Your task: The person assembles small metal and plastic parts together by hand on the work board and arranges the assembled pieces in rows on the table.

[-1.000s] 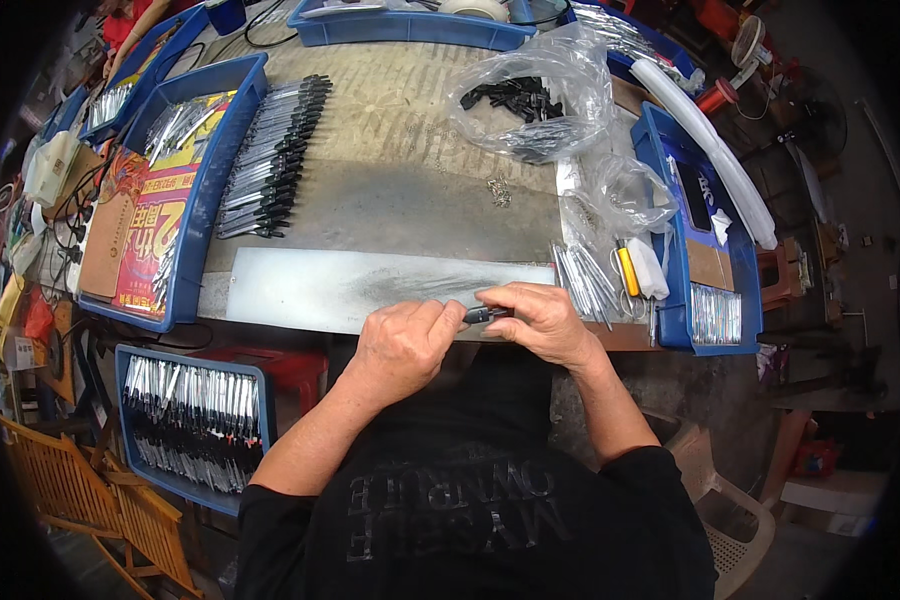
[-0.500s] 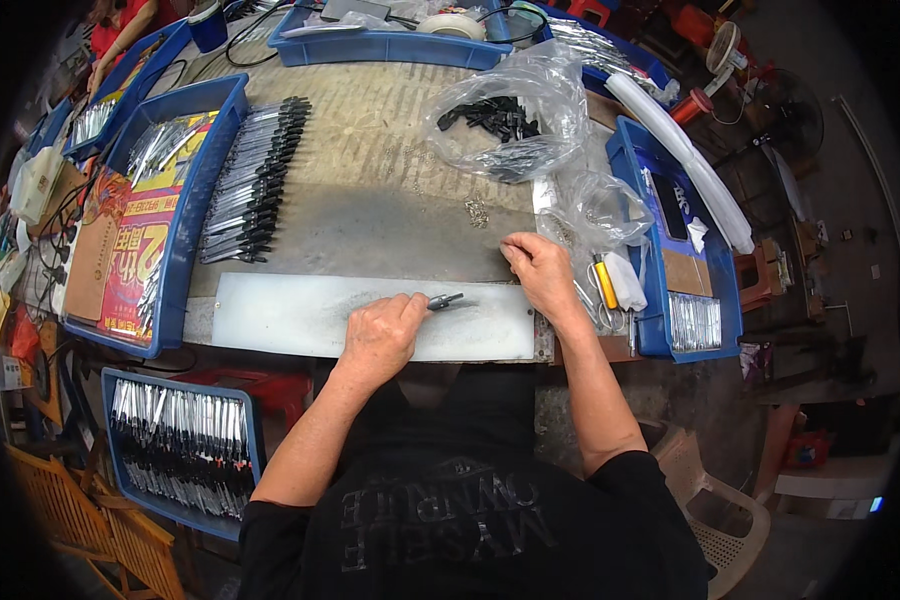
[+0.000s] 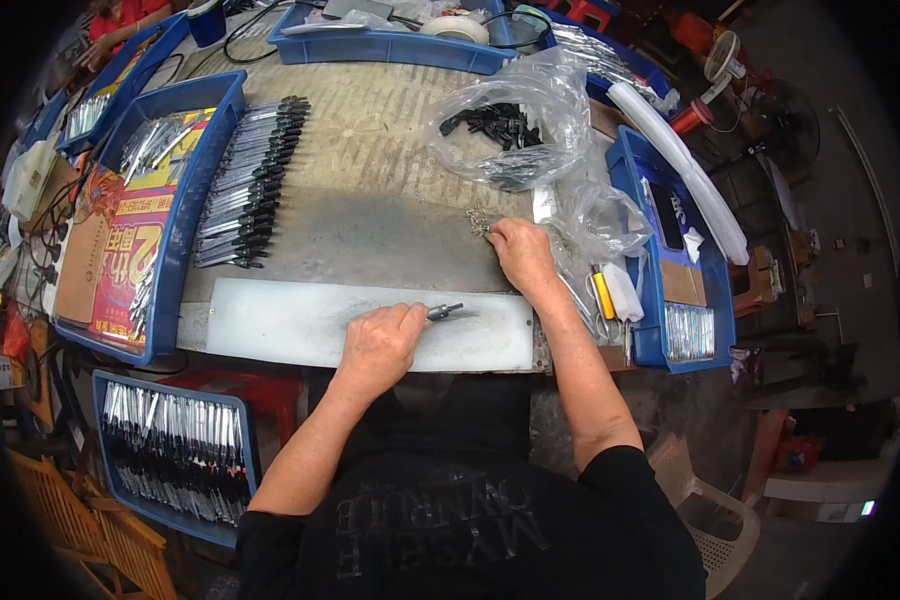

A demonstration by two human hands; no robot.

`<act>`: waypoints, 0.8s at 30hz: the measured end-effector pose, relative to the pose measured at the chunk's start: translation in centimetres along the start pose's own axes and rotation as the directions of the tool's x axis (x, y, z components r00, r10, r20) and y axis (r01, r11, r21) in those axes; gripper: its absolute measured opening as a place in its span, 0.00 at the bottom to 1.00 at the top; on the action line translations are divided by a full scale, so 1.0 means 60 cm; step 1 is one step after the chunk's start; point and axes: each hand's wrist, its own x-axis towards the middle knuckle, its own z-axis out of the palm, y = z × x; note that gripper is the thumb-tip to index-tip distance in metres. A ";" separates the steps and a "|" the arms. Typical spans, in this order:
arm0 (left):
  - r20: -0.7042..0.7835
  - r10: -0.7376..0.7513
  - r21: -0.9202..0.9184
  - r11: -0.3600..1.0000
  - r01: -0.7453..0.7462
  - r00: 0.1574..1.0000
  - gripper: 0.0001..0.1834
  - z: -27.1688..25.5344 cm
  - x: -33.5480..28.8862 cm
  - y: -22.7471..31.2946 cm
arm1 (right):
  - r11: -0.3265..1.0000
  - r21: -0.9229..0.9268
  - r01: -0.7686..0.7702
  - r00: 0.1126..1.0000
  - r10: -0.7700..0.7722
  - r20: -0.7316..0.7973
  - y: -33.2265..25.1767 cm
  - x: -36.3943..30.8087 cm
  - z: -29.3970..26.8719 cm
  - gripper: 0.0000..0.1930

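Observation:
My left hand (image 3: 380, 345) is closed around a black pen part (image 3: 444, 311), whose dark tip sticks out past the thumb to the right. That hand rests over a white board (image 3: 270, 325) with grey smudges, along the table's near edge. My right hand (image 3: 523, 258) has its fingertips pinched together at the near edge of a small pile of tiny metal pieces (image 3: 477, 219). Whatever lies between those fingertips is too small to make out. Beyond it, an opened clear plastic bag (image 3: 560, 130) holds black pen parts (image 3: 495, 125).
Clear pens with black ends (image 3: 250, 190) lie in a row left of the middle, beside a blue tray (image 3: 170, 290). Another blue tray of pens (image 3: 175, 450) sits lower left. A yellow-handled tool (image 3: 604, 295) and a blue tray (image 3: 655, 340) are at the right.
My right hand has moved left and away from me, to the metal pieces. My left hand keeps hold of the pen part in nearly the same place.

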 end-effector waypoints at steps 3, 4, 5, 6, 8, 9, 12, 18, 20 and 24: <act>-0.014 0.008 -0.011 1.000 -0.008 1.000 0.07 -0.001 0.001 0.001 | 0.999 -0.032 -0.001 1.000 0.002 0.015 -0.006 0.004 0.000 0.04; -0.017 0.011 -0.011 1.000 -0.011 1.000 0.08 -0.002 0.002 0.002 | 0.999 -0.032 -0.002 1.000 0.002 0.017 -0.004 0.005 0.001 0.04; -0.016 0.009 -0.012 1.000 -0.009 1.000 0.08 -0.002 0.003 0.002 | 0.999 -0.044 0.016 1.000 -0.015 0.012 -0.002 0.006 0.003 0.03; -0.010 0.007 -0.007 1.000 -0.007 1.000 0.07 -0.002 0.002 0.002 | 0.998 -0.054 0.035 0.999 -0.035 0.009 0.000 0.008 0.006 0.03; -0.004 0.003 -0.003 1.000 -0.003 1.000 0.07 -0.001 0.002 0.000 | 0.997 -0.069 0.037 0.999 -0.036 0.019 -0.001 0.009 0.007 0.04; -0.015 0.011 -0.002 1.000 -0.011 1.000 0.07 0.000 0.002 0.000 | 0.995 -0.087 0.039 0.999 -0.037 0.025 -0.001 0.010 0.007 0.04; -0.022 0.017 0.000 1.000 -0.017 1.000 0.07 -0.001 0.001 0.000 | 0.990 -0.133 0.054 0.998 -0.049 0.045 -0.002 0.010 0.008 0.04; -0.010 0.006 -0.002 1.000 -0.006 1.000 0.08 -0.001 0.001 0.001 | 0.988 -0.151 0.024 0.997 -0.012 0.078 0.000 0.003 0.007 0.04; -0.008 -0.001 -0.002 1.000 0.001 1.000 0.08 -0.001 0.000 0.001 | 0.987 -0.160 0.002 0.996 0.012 0.088 -0.005 0.002 0.004 0.04; -0.034 0.015 0.000 1.000 -0.015 0.999 0.09 0.003 -0.001 -0.001 | 0.986 -0.167 -0.019 0.995 0.035 0.093 -0.008 0.002 0.000 0.05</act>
